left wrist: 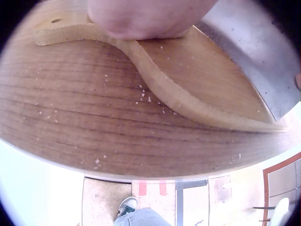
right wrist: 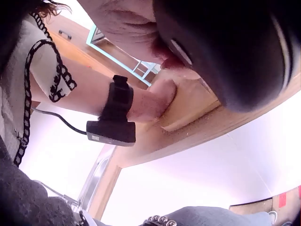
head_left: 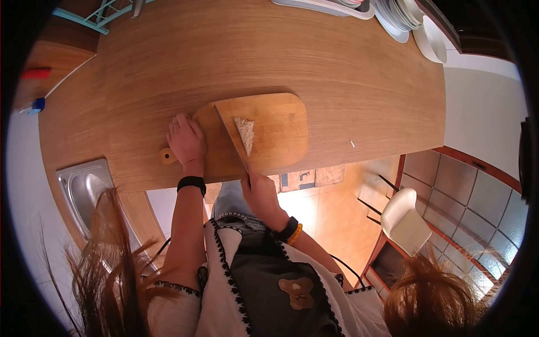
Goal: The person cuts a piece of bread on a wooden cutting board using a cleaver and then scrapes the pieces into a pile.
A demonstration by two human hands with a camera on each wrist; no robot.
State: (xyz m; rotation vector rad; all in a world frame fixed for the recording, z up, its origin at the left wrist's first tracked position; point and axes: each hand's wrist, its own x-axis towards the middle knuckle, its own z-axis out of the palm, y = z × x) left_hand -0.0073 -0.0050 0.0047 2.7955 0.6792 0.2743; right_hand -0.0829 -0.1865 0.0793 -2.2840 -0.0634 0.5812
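A wooden cutting board (head_left: 283,132) lies near the counter's front edge, its holed handle pointing left. On it sits a pale, rough-textured triangular piece (head_left: 245,133) that looks like bread. My right hand (head_left: 261,197) grips a large knife at the board's front edge. The knife blade (head_left: 229,130) slants away across the board, just left of the triangular piece. At the board's left end, beside the handle, my left hand (head_left: 186,140) rests on the wood. In the left wrist view, the broad blade (left wrist: 249,52) stands right of that hand (left wrist: 146,19).
White crumbs (left wrist: 143,96) dot the wooden counter (head_left: 359,95) in front of the board. A metal sink (head_left: 87,185) is at the left. Stacked plates (head_left: 398,19) and a white bowl (head_left: 431,42) stand at the back right. A pale chair (head_left: 405,222) stands beyond the counter, at the right.
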